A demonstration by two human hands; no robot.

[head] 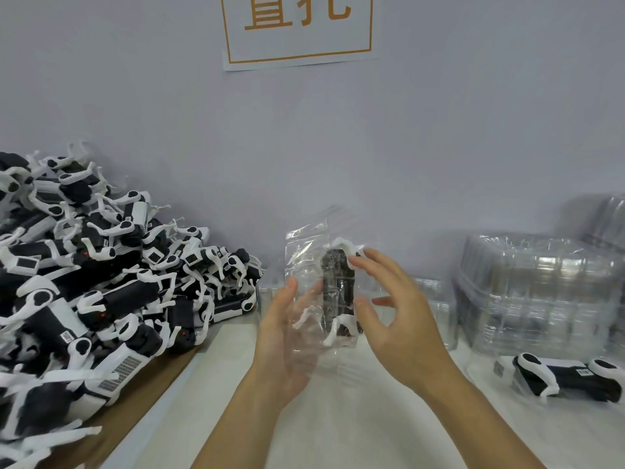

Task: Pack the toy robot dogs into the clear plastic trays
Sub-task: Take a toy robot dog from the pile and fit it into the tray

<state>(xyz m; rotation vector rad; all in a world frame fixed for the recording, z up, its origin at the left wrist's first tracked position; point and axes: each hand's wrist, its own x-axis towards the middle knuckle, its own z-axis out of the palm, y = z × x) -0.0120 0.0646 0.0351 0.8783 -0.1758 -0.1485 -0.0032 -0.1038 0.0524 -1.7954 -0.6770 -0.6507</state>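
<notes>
I hold a clear plastic tray (306, 265) upright above the table with a black-and-white toy robot dog (338, 286) inside it. My left hand (287, 333) cups the tray from behind and below, thumb on its left edge. My right hand (395, 306) is at the tray's right side, its fingertips pressing the dog's white upper leg and its thumb on the tray's edge. A large heap of loose toy dogs (84, 272) fills the left. One more packed dog (571, 375) lies at the right.
Stacks of clear empty trays (541, 292) stand at the right, with a lower stack (436, 296) behind my hands. The heap rests on brown cardboard (162, 384). A grey wall with a paper sign (297, 28) closes the back. The white tabletop (338, 428) lies below my arms.
</notes>
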